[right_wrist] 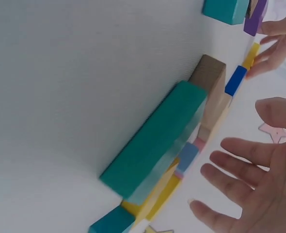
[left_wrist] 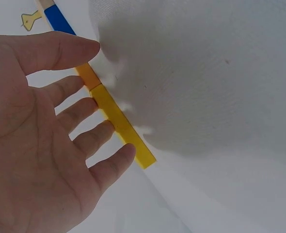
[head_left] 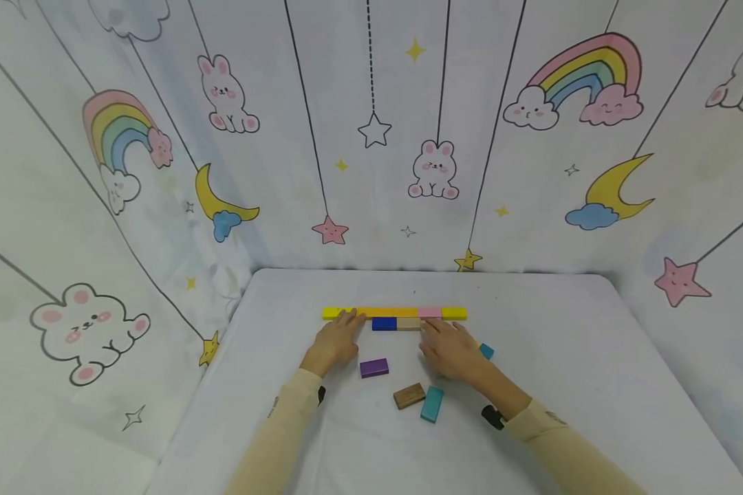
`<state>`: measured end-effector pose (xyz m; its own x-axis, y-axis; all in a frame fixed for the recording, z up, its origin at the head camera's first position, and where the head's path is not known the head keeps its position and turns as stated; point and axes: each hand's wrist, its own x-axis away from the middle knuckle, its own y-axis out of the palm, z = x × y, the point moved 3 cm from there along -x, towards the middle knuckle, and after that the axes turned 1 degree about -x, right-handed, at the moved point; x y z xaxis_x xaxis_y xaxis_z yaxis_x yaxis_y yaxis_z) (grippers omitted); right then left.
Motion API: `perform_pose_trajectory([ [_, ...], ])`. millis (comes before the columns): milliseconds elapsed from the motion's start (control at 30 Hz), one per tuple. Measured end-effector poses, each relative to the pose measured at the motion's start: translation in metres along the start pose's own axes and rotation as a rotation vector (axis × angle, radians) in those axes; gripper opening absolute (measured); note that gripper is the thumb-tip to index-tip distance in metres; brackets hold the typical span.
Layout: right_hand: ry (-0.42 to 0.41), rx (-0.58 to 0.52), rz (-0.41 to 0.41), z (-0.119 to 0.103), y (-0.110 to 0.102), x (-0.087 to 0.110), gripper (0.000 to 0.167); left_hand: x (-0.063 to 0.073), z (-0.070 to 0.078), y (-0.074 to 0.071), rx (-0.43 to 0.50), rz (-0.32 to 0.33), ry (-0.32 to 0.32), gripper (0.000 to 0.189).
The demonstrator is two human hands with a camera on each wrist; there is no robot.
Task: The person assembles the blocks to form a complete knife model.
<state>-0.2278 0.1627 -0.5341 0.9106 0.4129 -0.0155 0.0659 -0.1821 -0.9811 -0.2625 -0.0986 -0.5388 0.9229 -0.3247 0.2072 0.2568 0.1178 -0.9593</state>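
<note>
A straight row of flat blocks lies along the back of the table: a yellow block (head_left: 339, 313) at the left, then an orange block (head_left: 386, 312), a pink block (head_left: 430, 312) and another yellow block (head_left: 454, 313). Against its front side sit a blue block (head_left: 384, 324) and a tan block (head_left: 408, 324), end to end. My left hand (head_left: 337, 340) has its fingers spread, fingertips right at the left yellow block's edge. My right hand (head_left: 450, 349) is by the tan block's right end, fingers (right_wrist: 230, 182) extended with nothing gripped; it hides blocks in the head view.
In front of the rows lie a purple block (head_left: 374, 368), a brown block (head_left: 408, 396) and a teal block (head_left: 432, 404). Another teal block (head_left: 486, 350) shows beyond my right hand. A light blue block (right_wrist: 186, 158) appears in the right wrist view. Patterned cloth (head_left: 396, 254) surrounds the table.
</note>
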Motion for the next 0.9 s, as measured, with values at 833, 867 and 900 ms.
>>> perform_pose_trajectory([
  [833, 0.013, 0.150, -0.029, 0.024, 0.001, 0.025, 0.051, -0.003, -0.002, 0.004, -0.008, 0.002, -0.007, 0.071],
  [867, 0.015, 0.154, -0.028, 0.024, 0.000, 0.026, 0.051, -0.003, -0.003, 0.005, -0.008, 0.003, -0.007, 0.071],
  [900, 0.015, 0.156, -0.025, 0.025, 0.000, 0.027, 0.051, -0.003, -0.003, 0.005, -0.011, 0.003, -0.005, 0.071],
])
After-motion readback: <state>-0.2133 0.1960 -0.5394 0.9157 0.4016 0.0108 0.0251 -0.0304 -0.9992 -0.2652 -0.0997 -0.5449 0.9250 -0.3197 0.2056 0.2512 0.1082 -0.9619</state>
